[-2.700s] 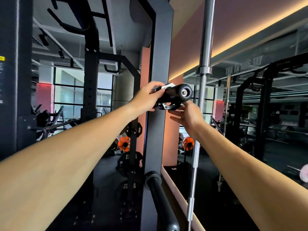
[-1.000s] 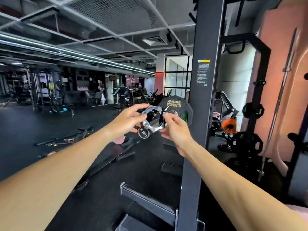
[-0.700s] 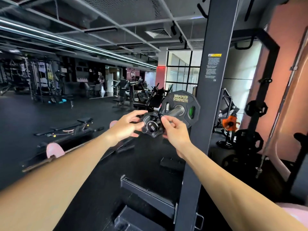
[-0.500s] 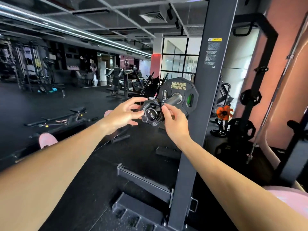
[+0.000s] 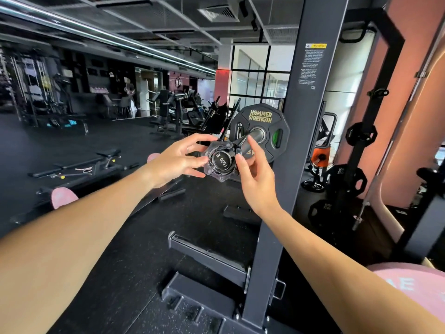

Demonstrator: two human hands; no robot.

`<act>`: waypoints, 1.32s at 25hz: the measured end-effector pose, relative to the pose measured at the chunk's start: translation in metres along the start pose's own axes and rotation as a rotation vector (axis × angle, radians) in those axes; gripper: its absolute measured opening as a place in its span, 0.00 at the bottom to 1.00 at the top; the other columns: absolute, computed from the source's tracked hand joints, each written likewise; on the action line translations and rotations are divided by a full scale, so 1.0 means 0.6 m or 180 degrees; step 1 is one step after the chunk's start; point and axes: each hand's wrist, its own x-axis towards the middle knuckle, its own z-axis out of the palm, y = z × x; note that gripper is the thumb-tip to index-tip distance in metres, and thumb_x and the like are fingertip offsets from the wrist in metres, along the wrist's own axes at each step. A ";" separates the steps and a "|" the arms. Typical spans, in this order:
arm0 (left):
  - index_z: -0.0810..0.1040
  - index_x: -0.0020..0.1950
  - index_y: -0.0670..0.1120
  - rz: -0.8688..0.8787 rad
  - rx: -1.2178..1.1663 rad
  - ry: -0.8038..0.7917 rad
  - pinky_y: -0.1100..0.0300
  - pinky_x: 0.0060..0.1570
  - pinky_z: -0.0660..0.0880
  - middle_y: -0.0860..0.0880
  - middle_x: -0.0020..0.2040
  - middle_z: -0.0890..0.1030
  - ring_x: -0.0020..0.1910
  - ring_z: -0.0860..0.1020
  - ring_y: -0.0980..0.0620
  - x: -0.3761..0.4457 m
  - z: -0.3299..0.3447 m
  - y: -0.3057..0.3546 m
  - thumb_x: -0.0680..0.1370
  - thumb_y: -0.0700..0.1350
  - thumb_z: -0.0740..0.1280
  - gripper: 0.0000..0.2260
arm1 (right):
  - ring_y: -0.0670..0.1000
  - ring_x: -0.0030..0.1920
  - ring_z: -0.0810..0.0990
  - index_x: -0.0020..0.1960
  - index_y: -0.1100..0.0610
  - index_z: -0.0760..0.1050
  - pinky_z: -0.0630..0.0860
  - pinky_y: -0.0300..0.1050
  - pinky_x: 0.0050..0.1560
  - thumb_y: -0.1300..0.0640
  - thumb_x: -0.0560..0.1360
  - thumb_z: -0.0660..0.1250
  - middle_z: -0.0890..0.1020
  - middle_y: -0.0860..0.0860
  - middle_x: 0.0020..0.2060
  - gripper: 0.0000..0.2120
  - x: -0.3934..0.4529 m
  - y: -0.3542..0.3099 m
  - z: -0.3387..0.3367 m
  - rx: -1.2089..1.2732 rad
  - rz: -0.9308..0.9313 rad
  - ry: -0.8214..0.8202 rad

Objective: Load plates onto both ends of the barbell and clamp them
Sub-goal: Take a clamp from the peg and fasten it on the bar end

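Observation:
The barbell sleeve [image 5: 250, 141] points toward me, its end cap [image 5: 222, 162] marked "1500 B". A black Hammer Strength plate [image 5: 258, 119] sits on the sleeve against the rack. A black collar clamp [image 5: 218, 173] rings the very tip of the sleeve, well apart from the plate. My left hand [image 5: 175, 160] grips the clamp from the left with spread fingers. My right hand [image 5: 255, 174] holds its right side, thumb and fingers on the clamp's lever [image 5: 238, 150].
The dark rack upright [image 5: 289, 150] stands just right of my hands, with its base feet [image 5: 204, 256] on the black floor. More plates [image 5: 346, 179] hang on pegs at right. A bench [image 5: 79, 165] lies at left, machines behind.
I took the clamp off a storage peg, turned left to the loaded barbell end and slid the clamp over the sleeve tip. Both hands stayed on it.

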 end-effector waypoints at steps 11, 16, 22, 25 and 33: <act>0.75 0.67 0.62 -0.0070 -0.0204 0.0096 0.41 0.59 0.79 0.56 0.68 0.78 0.63 0.81 0.53 0.063 0.012 -0.041 0.83 0.39 0.62 0.20 | 0.47 0.38 0.76 0.72 0.37 0.67 0.76 0.44 0.47 0.51 0.80 0.66 0.77 0.48 0.35 0.23 0.057 0.008 -0.042 -0.0379 0.0343 -0.0761; 0.76 0.66 0.61 -0.0098 -0.0022 0.0050 0.54 0.52 0.82 0.55 0.66 0.79 0.64 0.79 0.56 0.127 0.014 -0.041 0.83 0.38 0.63 0.19 | 0.42 0.36 0.75 0.74 0.35 0.64 0.72 0.38 0.48 0.49 0.81 0.65 0.78 0.43 0.34 0.25 0.095 0.041 -0.055 -0.0550 0.0600 -0.0788; 0.76 0.67 0.56 0.0219 0.0173 -0.0002 0.67 0.61 0.72 0.57 0.67 0.78 0.69 0.73 0.63 0.235 0.021 -0.089 0.81 0.37 0.65 0.19 | 0.53 0.46 0.83 0.75 0.32 0.62 0.77 0.43 0.54 0.48 0.81 0.64 0.83 0.56 0.41 0.25 0.168 0.119 -0.067 -0.0667 0.0665 -0.0746; 0.77 0.66 0.61 0.0365 0.0369 0.0030 0.65 0.67 0.69 0.59 0.68 0.78 0.70 0.72 0.63 0.310 0.026 -0.124 0.81 0.40 0.66 0.19 | 0.58 0.49 0.85 0.71 0.27 0.62 0.82 0.52 0.56 0.49 0.80 0.65 0.82 0.62 0.44 0.25 0.219 0.180 -0.072 -0.0521 0.0815 -0.0777; 0.72 0.71 0.45 0.0880 0.1075 0.0151 0.77 0.64 0.65 0.53 0.67 0.73 0.66 0.71 0.53 0.515 0.058 -0.179 0.80 0.31 0.63 0.20 | 0.58 0.46 0.85 0.72 0.31 0.63 0.81 0.43 0.44 0.49 0.80 0.65 0.79 0.52 0.33 0.25 0.347 0.307 -0.092 -0.0823 0.1028 -0.0576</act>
